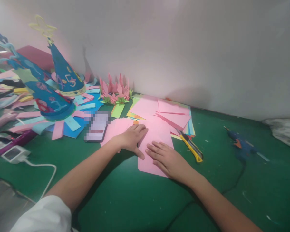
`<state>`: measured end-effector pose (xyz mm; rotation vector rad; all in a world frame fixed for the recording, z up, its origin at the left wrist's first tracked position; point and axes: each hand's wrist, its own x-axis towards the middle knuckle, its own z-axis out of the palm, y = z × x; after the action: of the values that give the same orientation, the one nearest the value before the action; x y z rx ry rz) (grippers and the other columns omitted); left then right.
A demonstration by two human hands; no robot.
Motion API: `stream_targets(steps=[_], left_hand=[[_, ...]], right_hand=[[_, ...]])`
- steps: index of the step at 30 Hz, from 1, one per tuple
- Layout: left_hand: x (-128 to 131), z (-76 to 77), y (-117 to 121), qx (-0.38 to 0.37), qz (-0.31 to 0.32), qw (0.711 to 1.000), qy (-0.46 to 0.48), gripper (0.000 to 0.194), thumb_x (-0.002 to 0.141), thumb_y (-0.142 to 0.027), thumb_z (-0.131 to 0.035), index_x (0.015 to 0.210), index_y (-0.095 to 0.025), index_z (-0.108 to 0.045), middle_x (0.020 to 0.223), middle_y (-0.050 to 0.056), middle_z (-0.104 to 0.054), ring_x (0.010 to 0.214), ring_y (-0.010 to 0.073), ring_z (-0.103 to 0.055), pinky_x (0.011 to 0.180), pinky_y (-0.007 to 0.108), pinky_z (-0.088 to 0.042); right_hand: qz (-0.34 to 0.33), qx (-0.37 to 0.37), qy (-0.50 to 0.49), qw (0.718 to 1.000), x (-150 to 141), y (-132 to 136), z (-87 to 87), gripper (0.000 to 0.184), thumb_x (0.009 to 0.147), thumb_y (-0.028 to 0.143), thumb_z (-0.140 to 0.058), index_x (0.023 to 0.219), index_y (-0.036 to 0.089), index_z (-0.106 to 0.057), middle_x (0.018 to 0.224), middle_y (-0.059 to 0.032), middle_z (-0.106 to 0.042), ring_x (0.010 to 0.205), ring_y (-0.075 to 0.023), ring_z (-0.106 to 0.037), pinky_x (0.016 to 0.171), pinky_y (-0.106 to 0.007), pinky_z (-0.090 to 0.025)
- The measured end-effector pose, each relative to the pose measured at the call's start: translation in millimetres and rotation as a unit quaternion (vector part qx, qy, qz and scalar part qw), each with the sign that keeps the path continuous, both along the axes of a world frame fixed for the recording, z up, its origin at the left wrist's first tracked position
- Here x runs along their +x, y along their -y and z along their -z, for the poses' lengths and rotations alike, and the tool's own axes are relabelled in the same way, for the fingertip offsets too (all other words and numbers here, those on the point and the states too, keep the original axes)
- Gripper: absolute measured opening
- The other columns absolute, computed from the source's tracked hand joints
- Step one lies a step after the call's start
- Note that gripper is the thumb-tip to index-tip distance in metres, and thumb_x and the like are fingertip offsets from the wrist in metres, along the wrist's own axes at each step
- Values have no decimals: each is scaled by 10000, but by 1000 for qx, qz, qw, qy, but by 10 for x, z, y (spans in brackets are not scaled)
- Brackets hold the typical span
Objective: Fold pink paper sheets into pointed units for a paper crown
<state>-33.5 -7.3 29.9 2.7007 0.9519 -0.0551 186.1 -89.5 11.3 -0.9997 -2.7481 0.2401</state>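
A pink sheet of paper (157, 132) lies on the green table in front of me. My right hand (168, 159) rests flat on its lower right part, fingers stretched out and a little apart. At its left edge is my left hand (132, 140), palm down with the thumb spread away from the fingers. More pink paper (116, 127) lies beneath and left of that hand. A yellow utility knife (190, 146) lies right of the sheet, its tip beside the paper stack. Behind, pink sheets (147, 106) top a pile of coloured paper.
A phone (96, 127) lies to the left. Blue cone hats (65, 71) and a pink paper crown (114, 88) stand at the back left. A glue gun (243, 143) with a cord lies right. A white charger (15, 154) trails its cable at the left, and a wall (207, 48) rises behind.
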Motion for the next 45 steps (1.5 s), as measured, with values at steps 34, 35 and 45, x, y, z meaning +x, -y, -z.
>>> stream_targets(steps=[34,35,45], left_hand=[[112,-90,-54,30,-39,998,-50,687,758,-580,-595,1343,-284,-389,1254,116,-426,1130,324,-375,899,442,-374],[112,-89,-56,31,-39,997,-51,687,758,-580,-595,1342,-283,-389,1257,116,-423,1134,323,-372,905,439,-370],[115,-89,-59,13,-41,998,-49,696,750,-563,-615,1343,-284,-381,1438,102,-302,1215,361,-317,947,493,-342]], right_hand=[[136,79,16,987,121,-20,-74,359,919,184,-344,1101,76,-634,1145,-150,-648,1029,-263,-587,884,-443,-469],[134,91,13,987,133,5,-91,354,918,183,-346,1081,82,-644,1118,-144,-662,1005,-258,-598,865,-436,-479],[134,92,-16,987,335,318,-276,322,913,169,-361,934,150,-681,960,-78,-715,849,-213,-626,764,-365,-500]])
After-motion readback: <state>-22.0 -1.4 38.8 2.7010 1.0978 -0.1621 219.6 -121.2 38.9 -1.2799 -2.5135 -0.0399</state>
